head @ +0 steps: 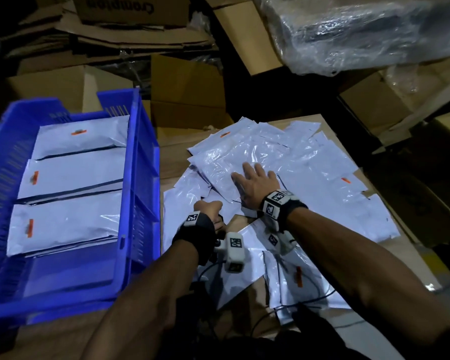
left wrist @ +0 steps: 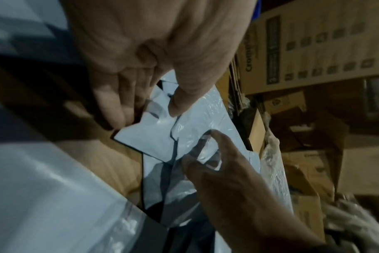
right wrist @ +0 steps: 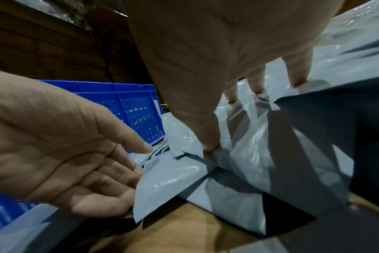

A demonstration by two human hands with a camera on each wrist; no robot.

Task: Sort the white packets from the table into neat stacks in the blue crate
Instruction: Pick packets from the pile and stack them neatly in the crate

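Note:
The blue crate (head: 140, 152) stands at the left and holds three stacks of white packets (head: 73, 178) lined up front to back. Loose white packets (head: 296, 157) lie in an overlapping pile on the table to its right. My right hand (head: 255, 178) lies flat on the pile, fingers spread; in the right wrist view its thumb and fingertips (right wrist: 296, 80) press down on the plastic. My left hand (head: 211, 206) is at the pile's near left edge. Its palm is open and its fingers (right wrist: 110, 196) touch the edge of one packet (right wrist: 169, 179), with the thumb (left wrist: 177, 102) resting on top.
Flattened and stacked cardboard boxes (head: 187, 87) crowd the space behind the crate and table. A plastic-wrapped bundle (head: 361, 29) sits at the top right. A thin cable (head: 320, 297) runs over the packets near the front edge. Bare table wood (head: 247, 307) shows between my forearms.

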